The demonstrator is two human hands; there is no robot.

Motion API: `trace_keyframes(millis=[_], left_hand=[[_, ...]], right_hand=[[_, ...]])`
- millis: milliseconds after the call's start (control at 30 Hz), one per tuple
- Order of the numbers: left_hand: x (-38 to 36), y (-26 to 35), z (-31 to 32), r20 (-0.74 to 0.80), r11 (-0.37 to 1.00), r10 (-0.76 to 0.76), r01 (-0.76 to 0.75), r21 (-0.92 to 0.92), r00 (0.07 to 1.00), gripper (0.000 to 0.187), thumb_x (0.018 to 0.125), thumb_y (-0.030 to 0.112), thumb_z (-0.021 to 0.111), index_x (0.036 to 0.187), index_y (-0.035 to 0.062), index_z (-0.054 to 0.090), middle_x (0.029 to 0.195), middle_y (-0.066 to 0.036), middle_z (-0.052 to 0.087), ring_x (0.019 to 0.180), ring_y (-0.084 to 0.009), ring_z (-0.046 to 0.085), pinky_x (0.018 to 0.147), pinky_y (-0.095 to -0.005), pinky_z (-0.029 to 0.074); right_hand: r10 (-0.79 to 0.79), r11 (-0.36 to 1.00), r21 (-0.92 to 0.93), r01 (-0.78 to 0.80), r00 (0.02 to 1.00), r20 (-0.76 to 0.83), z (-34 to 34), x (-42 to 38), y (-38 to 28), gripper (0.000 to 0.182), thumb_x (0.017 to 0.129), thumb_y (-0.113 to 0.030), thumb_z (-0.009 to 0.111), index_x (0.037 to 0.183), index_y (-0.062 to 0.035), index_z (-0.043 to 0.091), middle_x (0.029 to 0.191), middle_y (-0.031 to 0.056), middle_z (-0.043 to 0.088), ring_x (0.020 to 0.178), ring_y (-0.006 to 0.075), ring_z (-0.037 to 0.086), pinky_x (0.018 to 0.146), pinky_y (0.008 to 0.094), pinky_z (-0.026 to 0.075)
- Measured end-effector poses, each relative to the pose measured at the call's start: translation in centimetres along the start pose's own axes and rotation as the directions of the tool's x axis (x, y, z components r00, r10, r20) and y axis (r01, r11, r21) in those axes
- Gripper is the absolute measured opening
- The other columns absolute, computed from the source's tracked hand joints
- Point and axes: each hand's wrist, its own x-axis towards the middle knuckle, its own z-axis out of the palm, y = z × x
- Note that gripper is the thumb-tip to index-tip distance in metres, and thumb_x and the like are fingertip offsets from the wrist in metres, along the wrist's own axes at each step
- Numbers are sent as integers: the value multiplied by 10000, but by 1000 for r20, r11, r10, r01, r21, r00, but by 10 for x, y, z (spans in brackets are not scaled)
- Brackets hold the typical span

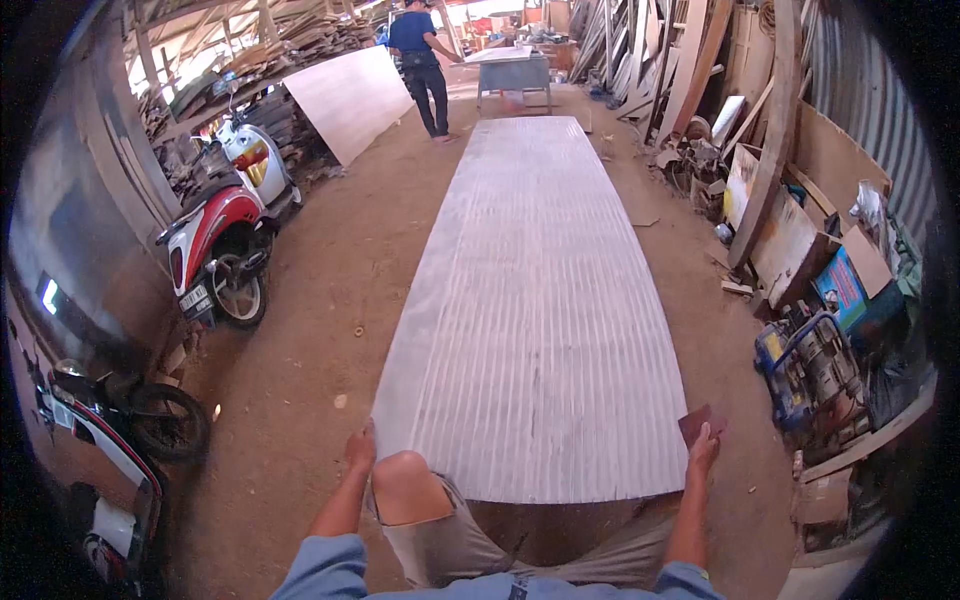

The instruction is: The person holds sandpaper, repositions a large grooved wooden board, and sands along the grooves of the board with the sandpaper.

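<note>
A long whitish panel (530, 330) with fine lengthwise stripes stretches away from me, its near end just in front of my knees. My left hand (361, 447) is closed at the panel's near left edge, its fingertips partly hidden. On the other side, my right hand (704, 450) pinches a dark reddish-brown sheet of sandpaper (698, 424) beside the panel's near right corner. Part of the sandpaper overlaps the panel's edge in view.
Two motorbikes, one red and white (225, 215) and one nearer (115, 450), stand left. An engine-like machine (815, 370) and leaning boards (775, 230) line the right. Farther off, a person (415, 50) stands by a table (512, 75). A pale sheet (350, 100) leans left.
</note>
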Motion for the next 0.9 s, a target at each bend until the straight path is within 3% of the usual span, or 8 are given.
trace_keyframes(millis=[167,233,300,467,567,700,867,900], left_hand=[[10,-10,11,33,999,-5,3,48,999,738,958,614,334,1070,-20,694,1055,-332,639,1048,-485,608,923,-528,452],[1,-3,5,-7,999,31,-30,45,1000,745,959,618,320,1069,-15,697,1056,-328,641,1051,-483,608,924,-526,454],[-4,-2,4,-46,997,62,-60,42,997,752,959,621,306,1068,-10,700,1057,-323,643,1053,-480,608,925,-524,455],[-1,-2,2,25,997,56,-57,54,998,743,957,632,292,1095,31,705,1074,-297,651,1073,-470,604,934,-513,458],[-2,-5,4,-32,993,63,-59,103,998,735,957,634,292,1103,44,706,1077,-293,652,1070,-461,610,929,-511,462],[-2,-6,6,-63,991,105,-99,90,993,722,960,625,307,1104,42,708,1077,-292,653,1066,-458,613,927,-509,466],[-4,1,2,-29,999,11,-9,54,1000,672,948,607,380,1163,50,686,1114,-278,651,1096,-450,606,959,-497,459],[-1,-1,4,-29,999,11,-9,52,1000,672,948,607,380,1163,50,686,1114,-278,651,1096,-450,606,959,-497,459]], right_hand=[[21,999,29,-21,999,28,10,13,21,532,942,-387,584,1147,102,631,1092,288,671,1056,422,634,919,453,485],[-83,951,299,79,997,0,11,9,19,702,916,-486,592,1103,191,603,1130,378,613,1103,478,593,951,469,453],[-57,965,255,55,998,2,10,10,20,707,911,-489,597,1098,193,605,1132,378,613,1102,471,597,950,468,453],[-35,987,156,30,999,31,8,11,21,729,903,-512,595,1090,193,609,1128,384,613,1102,466,601,945,467,457],[-114,977,178,119,993,-35,12,11,28,741,903,-530,579,1060,193,621,1100,399,611,1087,493,597,939,482,460],[-22,995,95,21,1000,5,-4,-2,1,749,903,-543,567,1024,193,630,1070,420,600,1070,521,588,936,504,457],[-32,998,52,35,998,-52,2,2,8,703,909,-502,584,1031,189,629,1076,400,614,1061,504,601,926,501,459],[-87,987,135,92,995,-41,0,-1,7,679,913,-480,591,1040,186,628,1082,386,622,1056,496,607,919,495,462]])
